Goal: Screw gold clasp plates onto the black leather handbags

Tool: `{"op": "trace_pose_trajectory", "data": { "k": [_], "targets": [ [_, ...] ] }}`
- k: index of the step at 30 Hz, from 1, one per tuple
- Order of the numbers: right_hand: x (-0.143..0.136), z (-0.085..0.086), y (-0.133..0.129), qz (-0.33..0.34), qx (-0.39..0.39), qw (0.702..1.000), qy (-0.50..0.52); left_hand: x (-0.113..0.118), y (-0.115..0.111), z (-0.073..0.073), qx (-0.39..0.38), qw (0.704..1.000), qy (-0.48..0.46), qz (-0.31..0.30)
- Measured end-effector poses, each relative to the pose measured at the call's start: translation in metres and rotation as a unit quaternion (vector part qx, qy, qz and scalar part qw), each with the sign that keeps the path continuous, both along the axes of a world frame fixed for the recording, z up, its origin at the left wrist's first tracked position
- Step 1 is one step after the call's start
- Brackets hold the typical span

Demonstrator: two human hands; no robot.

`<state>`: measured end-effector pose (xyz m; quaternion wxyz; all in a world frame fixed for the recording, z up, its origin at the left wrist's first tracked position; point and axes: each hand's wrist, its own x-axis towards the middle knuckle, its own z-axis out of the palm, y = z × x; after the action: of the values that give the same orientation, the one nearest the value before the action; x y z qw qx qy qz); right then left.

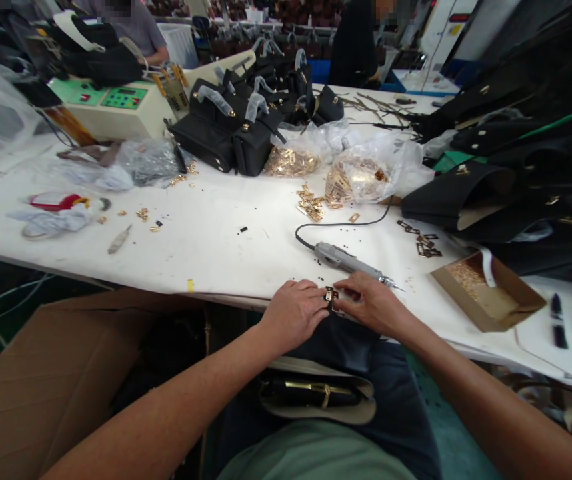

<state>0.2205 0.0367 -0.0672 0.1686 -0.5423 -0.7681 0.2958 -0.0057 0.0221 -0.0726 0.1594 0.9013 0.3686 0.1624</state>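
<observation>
At the table's front edge, my left hand (296, 313) lies with its fingers pressed together beside a small gold metal plate (329, 294) on a dark piece. From the other side my right hand (366, 301) pinches at the plate's right edge, where a small dark brown part shows between the fingers. Below them a black bag (341, 343) rests on my lap, its beige-lined opening toward me. Just behind my right hand lies a grey electric screwdriver (349, 259), its tip pointing right.
A cardboard box (491, 293) of small screws stands at the right. Plastic bags of gold plates (361, 177), loose plates (310, 203) and black handbags (236, 130) fill the back. A machine (116, 107) stands back left. Two people are beyond the table.
</observation>
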Motion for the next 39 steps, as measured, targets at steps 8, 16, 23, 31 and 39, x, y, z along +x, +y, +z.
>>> {"op": "trace_pose_trajectory", "data": {
  "k": [8,16,23,31,39],
  "targets": [
    [0.002,-0.006,0.003,0.006,-0.016,1.000,-0.003,0.000,-0.001,0.001,-0.006,1.000,-0.005,0.013],
    [0.000,0.008,0.011,-0.049,-0.128,0.988,0.068,0.001,-0.001,0.001,0.000,1.000,-0.004,0.012],
    [-0.007,0.014,0.020,-0.080,-0.179,0.973,0.125,0.001,-0.001,0.001,-0.005,1.000,-0.016,0.014],
    [-0.008,0.008,0.026,-0.043,-0.167,0.978,0.120,0.000,0.000,0.001,-0.019,0.999,-0.023,0.020],
    [-0.011,-0.004,0.027,-0.052,-0.109,0.989,0.084,0.001,0.000,0.000,-0.007,1.000,-0.016,0.011]
  ]
}}
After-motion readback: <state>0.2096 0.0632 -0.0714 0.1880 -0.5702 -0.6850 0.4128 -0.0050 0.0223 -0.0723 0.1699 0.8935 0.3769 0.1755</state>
